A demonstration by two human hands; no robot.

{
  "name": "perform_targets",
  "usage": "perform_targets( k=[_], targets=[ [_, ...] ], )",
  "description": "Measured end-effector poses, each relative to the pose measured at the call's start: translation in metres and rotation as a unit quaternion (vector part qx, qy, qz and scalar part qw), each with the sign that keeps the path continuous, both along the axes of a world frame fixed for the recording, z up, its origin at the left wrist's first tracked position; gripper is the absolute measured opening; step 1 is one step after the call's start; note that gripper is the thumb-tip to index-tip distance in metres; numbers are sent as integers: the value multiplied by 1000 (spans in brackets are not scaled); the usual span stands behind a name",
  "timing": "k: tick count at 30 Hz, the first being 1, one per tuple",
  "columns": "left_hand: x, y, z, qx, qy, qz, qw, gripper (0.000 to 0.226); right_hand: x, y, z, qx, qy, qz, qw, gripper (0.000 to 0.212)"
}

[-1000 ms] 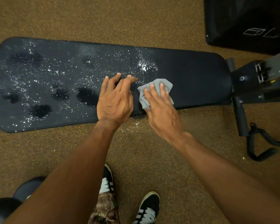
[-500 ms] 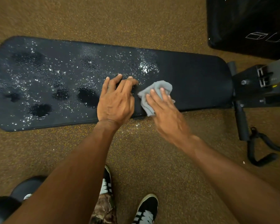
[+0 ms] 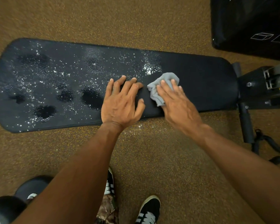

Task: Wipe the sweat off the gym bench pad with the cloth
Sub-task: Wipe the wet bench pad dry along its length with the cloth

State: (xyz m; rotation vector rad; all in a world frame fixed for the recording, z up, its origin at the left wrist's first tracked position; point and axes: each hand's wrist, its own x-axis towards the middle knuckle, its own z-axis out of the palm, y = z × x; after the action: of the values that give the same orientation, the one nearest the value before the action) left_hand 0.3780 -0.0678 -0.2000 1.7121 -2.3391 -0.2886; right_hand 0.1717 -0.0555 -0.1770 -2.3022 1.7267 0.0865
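The long black bench pad lies across the view from left to right. Droplets and dark wet patches of sweat cover its left and middle parts; the right part looks dry. A crumpled grey cloth sits on the pad near its middle. My right hand presses flat on the cloth, fingers spread over it. My left hand rests flat on the pad just left of the cloth, fingers apart, holding nothing.
The bench frame and its black bars stick out at the right. A black padded block stands at the top right. A dark dumbbell lies at the bottom left. My shoes stand on the brown speckled floor.
My right hand and the cloth have shifted slightly away from the pad's near edge. The left hand has stayed in place.
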Motion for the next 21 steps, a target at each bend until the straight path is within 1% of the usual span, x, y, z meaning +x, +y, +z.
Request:
perform_targets(
  k=[5,8,11,14,17,19,21],
  targets=[
    [-2,-1,-1,11,-23,15,1000,57,31,-25,-2,-2,-26,-72,997,57],
    [-2,-2,0,18,-29,19,999,62,31,-8,-2,-2,-40,-40,998,57],
    [-2,-2,1,17,-28,20,999,62,4,3,1,5,-6,-2,1000,59],
    [-3,-1,1,15,-27,25,999,62,-3,-18,1,0,-8,-46,999,55],
    [-4,0,0,10,-25,26,999,62,18,-42,1,-10,-31,-98,995,54],
    [-3,-1,0,5,-24,26,999,62,30,-40,0,-16,-45,-87,995,54],
    [-3,-1,-1,4,-21,25,999,63,27,-24,0,-13,-51,-51,997,54]
  ],
)
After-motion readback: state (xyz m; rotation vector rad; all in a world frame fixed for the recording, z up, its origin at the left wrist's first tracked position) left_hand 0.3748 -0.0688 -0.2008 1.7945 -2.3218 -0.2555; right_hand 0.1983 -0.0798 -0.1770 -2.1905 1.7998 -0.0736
